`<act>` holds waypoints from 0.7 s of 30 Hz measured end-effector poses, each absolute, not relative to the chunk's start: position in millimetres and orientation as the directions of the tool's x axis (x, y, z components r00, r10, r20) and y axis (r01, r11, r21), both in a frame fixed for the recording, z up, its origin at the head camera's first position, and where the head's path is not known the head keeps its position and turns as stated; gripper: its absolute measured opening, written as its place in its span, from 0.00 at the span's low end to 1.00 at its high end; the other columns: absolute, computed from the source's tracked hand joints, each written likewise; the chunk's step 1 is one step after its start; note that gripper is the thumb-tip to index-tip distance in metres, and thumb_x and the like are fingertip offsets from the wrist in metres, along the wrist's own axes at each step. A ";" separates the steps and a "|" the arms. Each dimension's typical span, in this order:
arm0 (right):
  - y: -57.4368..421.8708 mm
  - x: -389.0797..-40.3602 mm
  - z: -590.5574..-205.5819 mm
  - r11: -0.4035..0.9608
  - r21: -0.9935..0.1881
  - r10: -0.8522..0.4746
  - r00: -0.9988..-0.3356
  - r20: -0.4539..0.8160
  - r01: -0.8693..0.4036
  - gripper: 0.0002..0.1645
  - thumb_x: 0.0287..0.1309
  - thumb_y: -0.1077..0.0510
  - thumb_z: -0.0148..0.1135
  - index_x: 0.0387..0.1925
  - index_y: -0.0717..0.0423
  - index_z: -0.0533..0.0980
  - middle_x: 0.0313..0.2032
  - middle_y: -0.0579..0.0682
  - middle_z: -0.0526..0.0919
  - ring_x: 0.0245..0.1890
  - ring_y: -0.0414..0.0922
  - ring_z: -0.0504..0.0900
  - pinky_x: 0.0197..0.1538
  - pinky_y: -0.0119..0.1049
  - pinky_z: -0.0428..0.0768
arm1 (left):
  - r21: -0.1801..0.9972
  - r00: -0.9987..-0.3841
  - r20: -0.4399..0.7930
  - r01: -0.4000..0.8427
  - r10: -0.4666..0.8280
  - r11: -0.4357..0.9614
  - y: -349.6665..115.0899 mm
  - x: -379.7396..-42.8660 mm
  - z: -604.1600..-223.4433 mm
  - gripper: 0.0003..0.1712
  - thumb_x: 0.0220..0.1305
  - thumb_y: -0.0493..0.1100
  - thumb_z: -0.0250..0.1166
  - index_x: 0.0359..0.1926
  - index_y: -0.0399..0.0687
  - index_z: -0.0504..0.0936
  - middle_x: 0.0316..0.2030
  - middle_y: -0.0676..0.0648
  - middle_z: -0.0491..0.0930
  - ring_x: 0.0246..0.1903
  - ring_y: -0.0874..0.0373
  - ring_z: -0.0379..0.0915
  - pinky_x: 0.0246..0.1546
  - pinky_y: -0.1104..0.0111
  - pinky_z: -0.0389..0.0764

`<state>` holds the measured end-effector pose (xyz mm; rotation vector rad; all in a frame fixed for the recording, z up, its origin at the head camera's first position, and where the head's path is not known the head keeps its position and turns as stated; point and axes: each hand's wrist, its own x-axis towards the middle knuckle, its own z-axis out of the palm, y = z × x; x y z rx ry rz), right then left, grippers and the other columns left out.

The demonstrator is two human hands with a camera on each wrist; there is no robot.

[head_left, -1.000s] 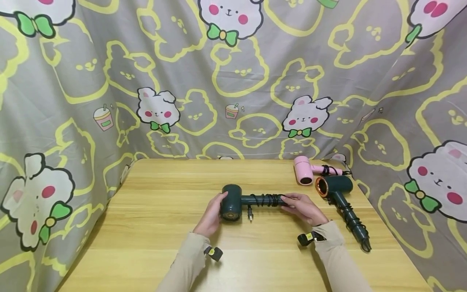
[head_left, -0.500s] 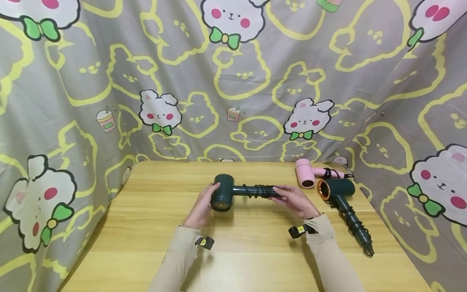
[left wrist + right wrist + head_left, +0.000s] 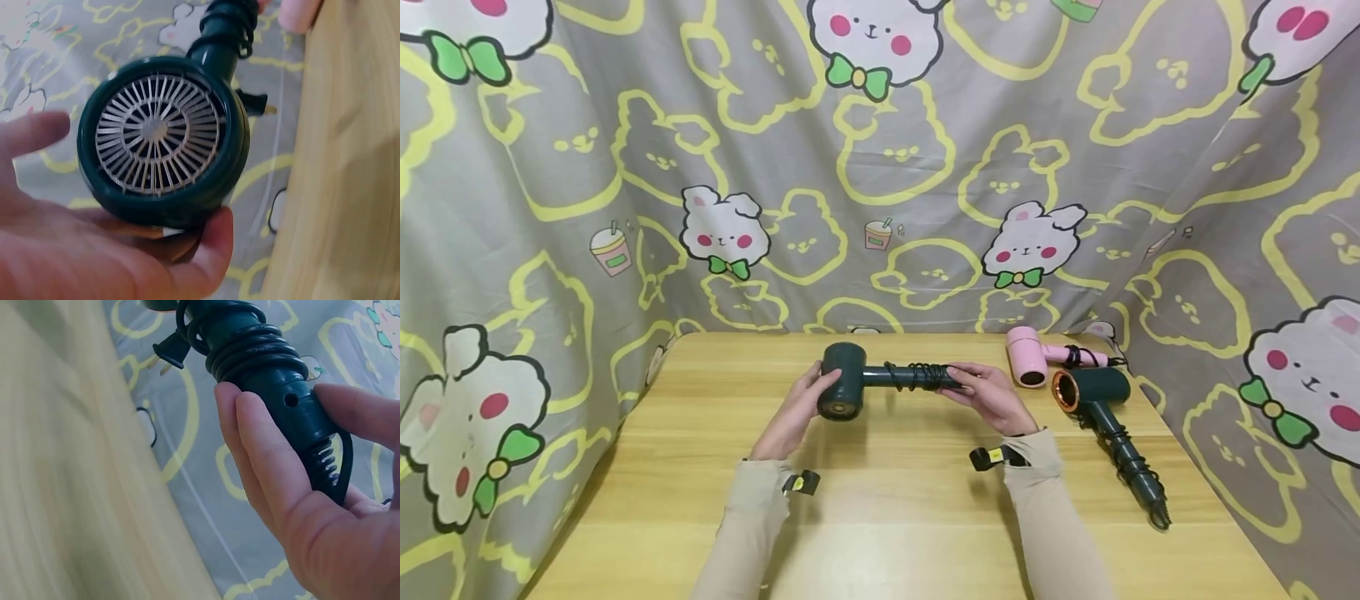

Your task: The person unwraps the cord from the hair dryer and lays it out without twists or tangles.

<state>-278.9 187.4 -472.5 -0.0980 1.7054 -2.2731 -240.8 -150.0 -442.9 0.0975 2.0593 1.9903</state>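
Observation:
Between my two hands is a dark green hair dryer, lying sideways and raised a little above the table. Its black cord is coiled round the handle. My left hand grips the round head; in the left wrist view the silvery vent grille faces the camera. My right hand pinches the handle's end, thumb on one side and fingers on the other. A two-pin plug dangles beside the handle in the right wrist view.
At the table's back right lies a pink hair dryer. In front of it rests another dark green hair dryer with a copper-coloured nozzle rim, its handle pointing forward. A patterned curtain surrounds the wooden table at the back and sides.
Both hands have lifted the dark green hair dryer and carried it left and slightly away. Its plug, visible below the handle earlier, has risen with it. The other two hair dryers stay put.

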 end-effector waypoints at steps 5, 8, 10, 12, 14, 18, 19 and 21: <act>179.0 -280.1 -472.7 -0.274 -0.947 -0.271 -0.958 -0.093 0.170 0.29 0.75 0.62 0.58 0.68 0.76 0.63 0.67 0.68 0.66 0.48 0.46 0.90 0.60 0.38 0.83 | 0.981 -0.952 -0.127 -0.080 0.280 0.176 -163.2 -242.3 -443.3 0.58 0.74 0.62 0.59 0.83 0.44 0.32 0.82 0.36 0.47 0.81 0.41 0.45 0.79 0.44 0.52; 177.3 -279.4 -471.1 -0.266 -0.953 -0.264 -0.962 -0.074 0.146 0.30 0.75 0.62 0.57 0.68 0.77 0.63 0.68 0.69 0.65 0.47 0.46 0.90 0.59 0.38 0.83 | 0.963 -0.948 -0.112 -0.030 0.297 0.268 -168.2 -242.6 -443.0 0.61 0.70 0.62 0.65 0.84 0.51 0.33 0.81 0.37 0.49 0.80 0.39 0.49 0.77 0.42 0.57; 176.7 -278.5 -470.2 -0.261 -0.955 -0.265 -0.962 -0.068 0.139 0.30 0.75 0.62 0.57 0.68 0.78 0.63 0.68 0.70 0.64 0.47 0.46 0.90 0.60 0.39 0.82 | 0.943 -0.949 -0.091 0.015 0.301 0.332 -170.0 -242.9 -443.5 0.63 0.65 0.62 0.70 0.84 0.57 0.35 0.81 0.38 0.50 0.77 0.39 0.54 0.74 0.41 0.61; 175.9 -277.8 -469.5 -0.260 -0.955 -0.267 -0.961 -0.069 0.141 0.30 0.75 0.63 0.57 0.68 0.78 0.63 0.68 0.71 0.64 0.47 0.46 0.90 0.60 0.40 0.82 | 0.910 -0.955 -0.062 0.065 0.290 0.409 -171.3 -242.4 -443.9 0.67 0.60 0.62 0.74 0.84 0.61 0.35 0.82 0.40 0.46 0.77 0.38 0.54 0.72 0.40 0.63; 175.1 -277.2 -469.2 -0.261 -0.955 -0.272 -0.960 -0.071 0.145 0.30 0.74 0.63 0.57 0.68 0.78 0.63 0.68 0.71 0.64 0.47 0.46 0.90 0.60 0.40 0.82 | 0.870 -0.959 -0.023 0.121 0.284 0.478 -171.5 -242.9 -444.2 0.72 0.55 0.62 0.78 0.84 0.62 0.35 0.83 0.41 0.39 0.78 0.36 0.51 0.72 0.38 0.62; 171.7 -276.6 -468.5 -0.258 -0.955 -0.276 -0.959 -0.070 0.144 0.30 0.74 0.63 0.58 0.68 0.78 0.63 0.67 0.70 0.66 0.46 0.47 0.90 0.59 0.40 0.83 | 0.780 -0.953 0.059 0.230 0.297 0.583 -172.2 -243.7 -445.5 0.78 0.49 0.60 0.83 0.84 0.58 0.35 0.83 0.41 0.28 0.80 0.30 0.42 0.72 0.36 0.62; 170.8 -276.4 -468.3 -0.255 -0.956 -0.277 -0.958 -0.069 0.143 0.30 0.74 0.64 0.57 0.68 0.78 0.63 0.66 0.68 0.67 0.46 0.47 0.90 0.60 0.40 0.83 | 0.753 -0.949 0.078 0.256 0.304 0.606 -172.8 -243.7 -445.8 0.78 0.48 0.60 0.83 0.84 0.57 0.36 0.83 0.39 0.28 0.80 0.29 0.41 0.71 0.35 0.63; 169.1 -276.1 -468.1 -0.240 -0.961 -0.278 -0.958 -0.069 0.139 0.30 0.74 0.64 0.58 0.68 0.78 0.63 0.64 0.66 0.68 0.45 0.47 0.91 0.60 0.41 0.83 | 0.704 -0.941 0.099 0.295 0.323 0.646 -174.1 -243.2 -445.8 0.78 0.47 0.59 0.84 0.84 0.55 0.37 0.83 0.38 0.29 0.80 0.27 0.40 0.70 0.34 0.63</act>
